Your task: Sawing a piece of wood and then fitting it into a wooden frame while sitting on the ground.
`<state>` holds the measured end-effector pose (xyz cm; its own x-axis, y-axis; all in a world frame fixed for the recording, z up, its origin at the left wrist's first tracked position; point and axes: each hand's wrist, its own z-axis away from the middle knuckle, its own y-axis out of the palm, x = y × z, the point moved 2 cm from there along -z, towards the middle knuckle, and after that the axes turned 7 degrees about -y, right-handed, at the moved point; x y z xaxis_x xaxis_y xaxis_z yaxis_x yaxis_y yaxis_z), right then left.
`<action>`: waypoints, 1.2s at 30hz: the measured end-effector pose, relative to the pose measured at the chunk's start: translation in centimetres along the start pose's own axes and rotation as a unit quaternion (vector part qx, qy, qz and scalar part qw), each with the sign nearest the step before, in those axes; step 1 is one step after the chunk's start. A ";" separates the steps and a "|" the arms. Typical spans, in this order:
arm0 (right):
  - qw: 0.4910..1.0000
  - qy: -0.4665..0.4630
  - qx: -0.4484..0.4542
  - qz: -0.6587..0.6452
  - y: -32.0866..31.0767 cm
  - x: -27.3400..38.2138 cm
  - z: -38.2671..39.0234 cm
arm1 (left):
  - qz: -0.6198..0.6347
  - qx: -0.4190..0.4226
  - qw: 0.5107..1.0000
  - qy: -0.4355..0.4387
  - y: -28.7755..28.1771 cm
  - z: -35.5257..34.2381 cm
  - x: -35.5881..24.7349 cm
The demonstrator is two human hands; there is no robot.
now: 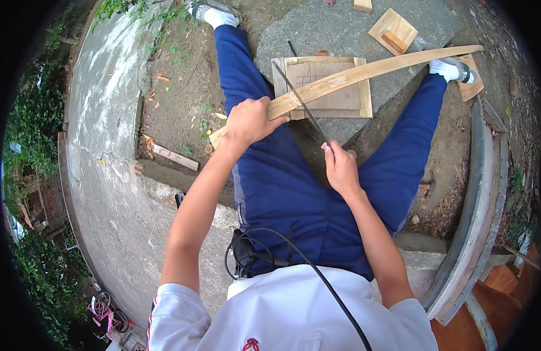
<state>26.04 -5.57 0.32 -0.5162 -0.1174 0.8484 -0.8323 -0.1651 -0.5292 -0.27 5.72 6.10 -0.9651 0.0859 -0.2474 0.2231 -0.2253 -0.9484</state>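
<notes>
A long, slightly curved wooden strip (364, 71) runs from beside my left thigh up to the far right, near my right foot. My left hand (250, 121) is wrapped round its near end, over my left leg. In my right hand (342, 169) is the lower end of a long thin dark rod (313, 121), perhaps a file; its exact kind is unclear. The rod slants up and left and crosses the strip a little right of my left hand. Beneath the strip lies a shallow wooden tray (366, 104) with lines marked on its bottom.
A flat grey stone slab (323, 29) lies between my outstretched legs. On it are a square wooden piece with a block (393, 32) and a small block (362, 5). A board (470, 79) is by my right foot. A wood scrap (175, 157) lies left. A black cable (317, 272) crosses my lap.
</notes>
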 end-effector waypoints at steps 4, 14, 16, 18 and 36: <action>1.000 0.000 0.010 0.015 0.9 -0.4 0.0 | -0.010 -0.004 1.000 -0.008 0.8 0.3 0.2; 0.986 0.082 0.078 0.122 1.1 0.3 0.0 | 0.004 -0.009 1.000 -0.010 3.1 0.7 0.9; 0.984 0.062 0.084 0.143 1.7 1.2 -1.2 | -0.005 -0.007 1.000 -0.012 4.1 1.1 0.8; 0.985 0.049 0.060 0.152 2.0 1.7 -1.9 | 0.000 -0.014 1.000 -0.015 5.0 1.6 0.7; 0.976 0.087 0.137 0.144 1.1 -1.4 -1.2 | 0.017 -0.012 1.000 -0.004 6.0 1.0 1.5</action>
<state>25.64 -4.40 -1.45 -0.7670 -0.0324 0.6409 -0.5750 -0.4086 -0.7088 -0.55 3.53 0.22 -0.9577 0.0716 -0.2788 0.2595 -0.2043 -0.9439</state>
